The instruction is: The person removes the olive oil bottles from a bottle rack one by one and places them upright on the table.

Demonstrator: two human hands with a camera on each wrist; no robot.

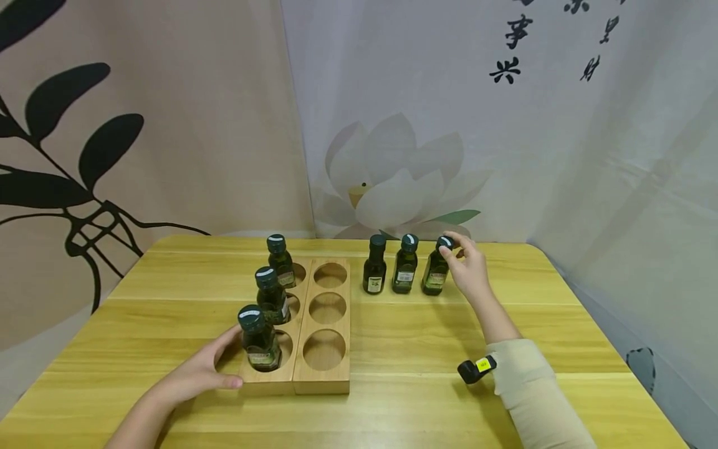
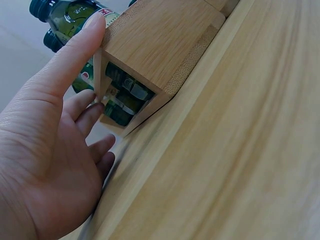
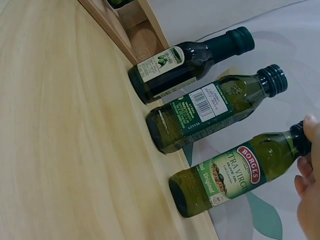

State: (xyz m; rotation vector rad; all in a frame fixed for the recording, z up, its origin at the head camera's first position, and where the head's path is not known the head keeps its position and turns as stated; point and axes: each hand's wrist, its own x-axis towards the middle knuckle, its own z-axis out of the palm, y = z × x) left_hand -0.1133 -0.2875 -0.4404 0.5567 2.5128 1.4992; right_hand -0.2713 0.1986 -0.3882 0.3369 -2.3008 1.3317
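Observation:
With thumb and fingers, my right hand (image 1: pixel 468 265) pinches the dark cap of a green olive oil bottle (image 1: pixel 435 274), the rightmost of a row. Its label shows clearly in the right wrist view, and the base is close to the tabletop. Beside it stand another olive oil bottle (image 3: pixel 215 110) and a slimmer dark bottle (image 3: pixel 175 65). My left hand (image 1: pixel 199 371) holds the near left corner of a wooden bottle rack (image 1: pixel 322 381), thumb at the front edge, fingers along the side. Three olive oil bottles (image 1: pixel 260 343) sit in the rack's left column.
Three round holes (image 1: pixel 328 308) in the rack's right column show their wooden bottoms. A black strap-like piece with a yellow label (image 1: pixel 477 369) is by the right cuff. Behind the table (image 1: pixel 404 374) hangs a printed curtain (image 1: pixel 224 125).

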